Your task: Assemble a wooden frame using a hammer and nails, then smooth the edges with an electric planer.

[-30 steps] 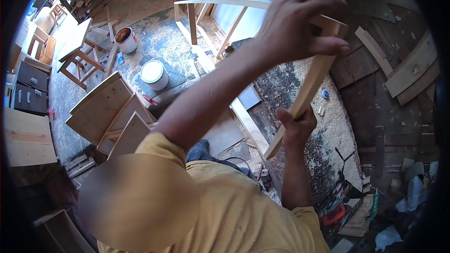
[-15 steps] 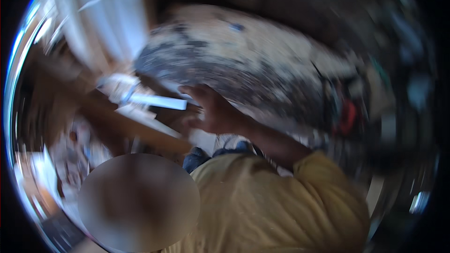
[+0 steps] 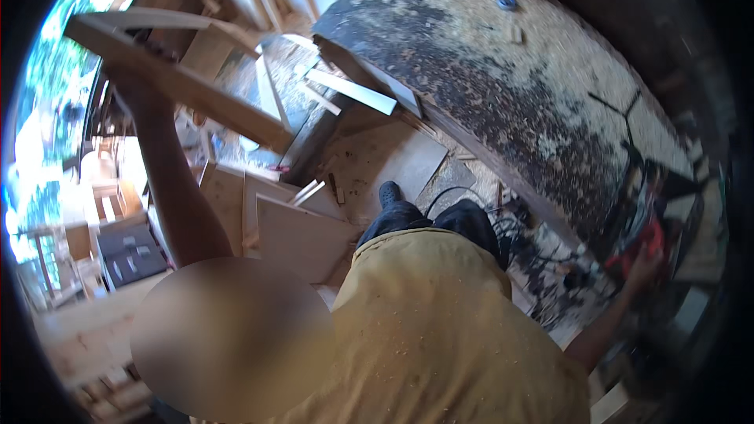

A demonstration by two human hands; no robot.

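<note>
At the upper left, my left hand [image 3: 141, 82] is closed round a wooden piece [image 3: 228, 114], a long plank joined at an angle to a thinner strip. It is raised and slants down toward the middle. Far to the right, my right hand [image 3: 646, 265] has its fingers round part of a red power tool [image 3: 649, 237] at the near right end of the workbench. The tool's exact kind is unclear, as the hand and dark objects cover part of it.
The long workbench [image 3: 471, 71] is strewn with sawdust and holds a blue roll [image 3: 506, 3]. White strips [image 3: 353, 91] and offcuts lie left of it. A pale board [image 3: 294, 232] leans near my legs. Black cables [image 3: 510, 228] tangle on the floor; a grey case [image 3: 129, 255] stands left.
My right hand, earlier at the middle near a white strip, is now far right at the red tool. The wooden piece is now raised at the upper left. The view has turned and sharpened.
</note>
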